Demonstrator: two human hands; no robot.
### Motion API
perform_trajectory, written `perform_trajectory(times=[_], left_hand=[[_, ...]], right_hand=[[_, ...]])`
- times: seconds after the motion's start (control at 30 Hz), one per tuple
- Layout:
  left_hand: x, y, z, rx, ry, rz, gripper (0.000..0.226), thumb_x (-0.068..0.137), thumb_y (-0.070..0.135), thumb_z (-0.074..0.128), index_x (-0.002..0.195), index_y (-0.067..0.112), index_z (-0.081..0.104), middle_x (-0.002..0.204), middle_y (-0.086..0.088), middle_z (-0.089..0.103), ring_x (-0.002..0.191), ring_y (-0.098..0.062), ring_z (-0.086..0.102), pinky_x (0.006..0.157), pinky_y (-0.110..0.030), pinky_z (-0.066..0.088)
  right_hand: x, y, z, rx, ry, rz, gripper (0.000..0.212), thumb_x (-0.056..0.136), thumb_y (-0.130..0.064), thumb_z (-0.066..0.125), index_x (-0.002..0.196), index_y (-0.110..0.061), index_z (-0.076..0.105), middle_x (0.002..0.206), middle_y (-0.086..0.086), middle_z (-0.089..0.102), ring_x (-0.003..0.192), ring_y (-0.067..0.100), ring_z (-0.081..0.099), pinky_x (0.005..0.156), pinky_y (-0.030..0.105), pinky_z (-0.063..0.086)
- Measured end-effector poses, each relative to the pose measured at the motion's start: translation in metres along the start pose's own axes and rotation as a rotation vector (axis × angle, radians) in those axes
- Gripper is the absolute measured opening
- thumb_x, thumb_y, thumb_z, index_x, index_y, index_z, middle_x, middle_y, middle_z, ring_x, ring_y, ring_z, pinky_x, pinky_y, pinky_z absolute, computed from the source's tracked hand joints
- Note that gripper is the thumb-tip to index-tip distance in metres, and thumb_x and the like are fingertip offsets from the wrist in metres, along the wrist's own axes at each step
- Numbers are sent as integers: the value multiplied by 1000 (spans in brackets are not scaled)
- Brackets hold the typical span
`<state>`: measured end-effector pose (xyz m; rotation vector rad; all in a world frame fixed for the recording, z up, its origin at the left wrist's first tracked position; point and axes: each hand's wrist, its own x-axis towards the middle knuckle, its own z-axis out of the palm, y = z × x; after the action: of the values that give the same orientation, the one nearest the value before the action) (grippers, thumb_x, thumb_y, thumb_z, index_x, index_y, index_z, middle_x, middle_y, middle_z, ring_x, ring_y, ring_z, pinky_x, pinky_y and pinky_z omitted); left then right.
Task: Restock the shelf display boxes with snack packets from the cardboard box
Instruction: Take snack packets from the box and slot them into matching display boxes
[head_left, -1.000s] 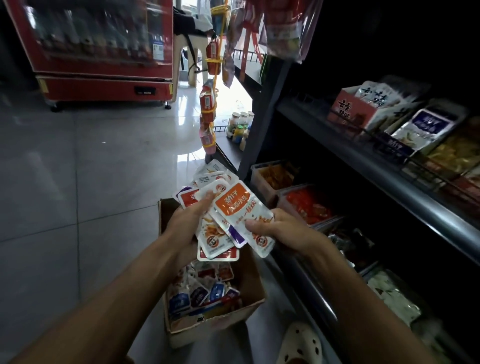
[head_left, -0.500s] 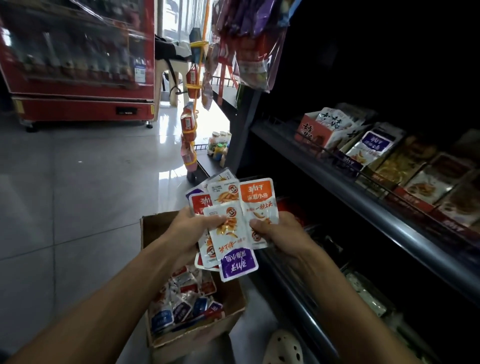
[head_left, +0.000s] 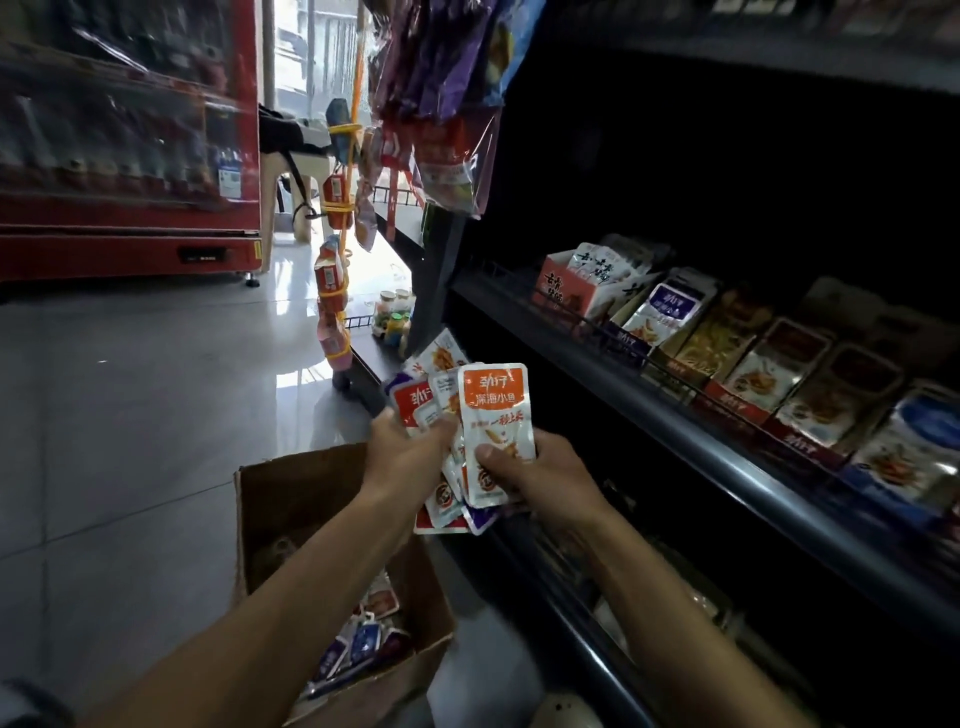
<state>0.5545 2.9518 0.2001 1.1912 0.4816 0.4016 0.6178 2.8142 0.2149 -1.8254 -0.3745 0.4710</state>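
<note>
While both hands grip packets, open floor lies left.

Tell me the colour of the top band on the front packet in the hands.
Orange, on a white front packet; head view.

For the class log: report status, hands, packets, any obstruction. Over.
Left hand grips fanned packets. Right hand pinches orange-topped packet. Cardboard box below, part full. Nothing visible blocking the shelf display boxes.
</note>
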Motion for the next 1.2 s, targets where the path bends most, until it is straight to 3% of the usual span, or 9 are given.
perform_trajectory(times=[0.2, 0.3, 0.47, 0.6, 0.7, 0.77, 0.87, 1.03, 1.2], left_hand=[[-8, -2, 22, -19, -108, -106, 21, 90, 9, 68, 109, 14, 62, 90, -3, 76, 76, -21, 76, 66, -41, 61], [-11, -2, 29, -111, -117, -177, 21, 91, 9, 67, 111, 11, 62, 91, -7, 77, 79, -27, 75, 70, -47, 61], [-12, 0, 41, -44, -249, -217, 18, 94, 9, 64, 111, 11, 61, 89, -9, 77, 78, -28, 75, 63, -44, 60], [-19, -9, 63, 12, -299, -191, 20, 94, 7, 63, 113, 14, 63, 98, -8, 77, 86, -29, 75, 81, -53, 58], [-25, -20, 89, -11, -201, -129, 14, 95, 6, 62, 104, 16, 65, 99, -8, 75, 87, -28, 73, 83, -51, 58], [-30, -24, 106, -45, -126, -95, 13, 94, 6, 63, 100, 18, 65, 97, -7, 74, 85, -26, 72, 80, -48, 59], [-32, -27, 122, -82, -86, -85, 17, 92, 8, 65, 107, 18, 66, 101, -6, 75, 86, -27, 73, 79, -51, 60], [-33, -20, 135, -130, -94, -82, 19, 88, 11, 69, 103, 23, 68, 102, -5, 75, 87, -26, 73, 78, -50, 60], [-50, -12, 150, -251, -163, -204, 17, 91, -2, 62, 103, 10, 66, 92, -11, 74, 81, -29, 72, 72, -43, 59]], right_hand=[[-11, -11, -48, 85, 185, 23, 12, 89, -5, 68, 101, -6, 71, 94, 10, 76, 81, 22, 75, 72, 36, 61], [-17, -19, -82, 47, 69, 46, 15, 88, 3, 65, 99, -5, 70, 99, 14, 75, 90, 29, 73, 84, 43, 58], [-33, -26, -116, -203, -41, 105, 17, 87, 6, 65, 90, -10, 71, 90, 8, 77, 80, 23, 73, 74, 35, 59], [-34, -17, -117, 78, 335, 40, 8, 91, -6, 65, 96, -5, 72, 96, 14, 76, 80, 23, 74, 73, 34, 60], [-35, -6, -102, 263, 572, 7, 25, 101, -26, 52, 92, -12, 71, 94, 7, 76, 86, 23, 73, 80, 38, 57], [-39, -4, -93, 278, 651, -25, 30, 104, -30, 44, 92, -16, 68, 92, 4, 75, 84, 19, 72, 74, 33, 56], [-43, -4, -97, 219, 744, -103, 15, 100, -17, 53, 102, -20, 67, 97, 3, 74, 86, 20, 72, 76, 38, 60], [-55, -11, -125, 143, 714, 17, 12, 89, -3, 66, 98, -8, 63, 96, 10, 71, 85, 23, 71, 79, 42, 60], [-59, 2, -124, -402, 666, -186, 29, 96, -7, 51, 110, -32, 53, 112, -4, 60, 101, 14, 59, 86, 40, 56]])
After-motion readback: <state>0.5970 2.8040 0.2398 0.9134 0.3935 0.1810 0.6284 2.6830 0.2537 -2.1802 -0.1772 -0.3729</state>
